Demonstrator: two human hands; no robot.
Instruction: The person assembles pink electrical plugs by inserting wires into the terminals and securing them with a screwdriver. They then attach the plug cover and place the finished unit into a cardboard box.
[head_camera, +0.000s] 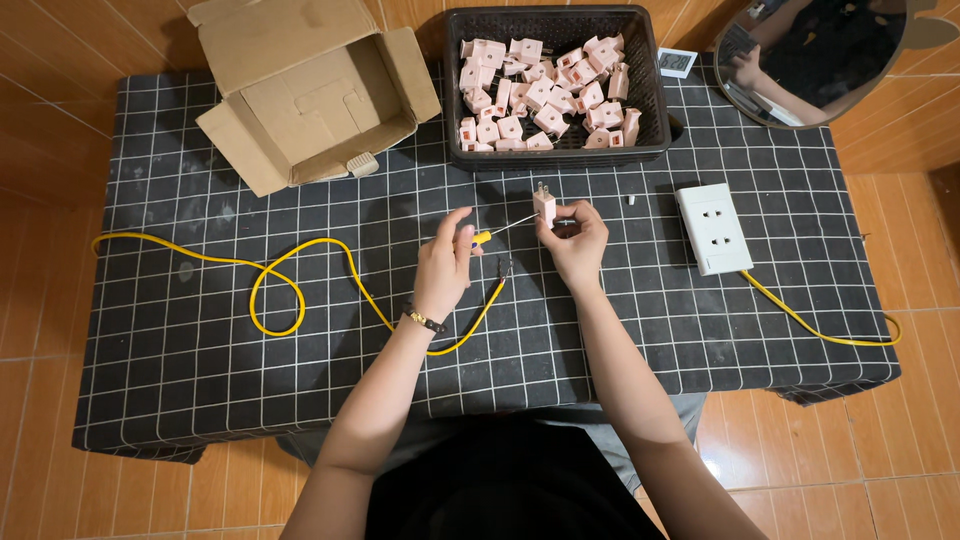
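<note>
Head view, both hands over the middle of the tabletop (200, 380), which has a black grid cloth on it.

Right hand (577, 243): fingers closed around a small pink plug (545, 204), held upright with the metal prongs pointing away from the body, just above the fingertips. Plug is off the cloth, roughly centre, in front of the black basket (652, 100).

Left hand (445, 262): fingers pinched on the yellow handle of a small screwdriver (500, 229). Shaft's long axis runs nearly level, rising slightly from left to right, tip at the plug's left side. Can't tell if the tip is actually seated in a screw; too small.

Key relation: plug sits to the right of the left hand, on the line of the shaft. The tool comes in sideways against the plug body while the right hand steadies it. Hands are near each other but not touching.

Around: yellow cable (300, 255) loops across the left of the cloth, and its dark end (503, 268) lies just below and between the hands. White socket block (713, 227) off to the right, well apart, with its own yellow lead. Basket holds a pile of similar pink plug parts. Open cardboard box (310, 95) far left. Tiny white piece (631, 200) on the cloth right of the plug.
</note>
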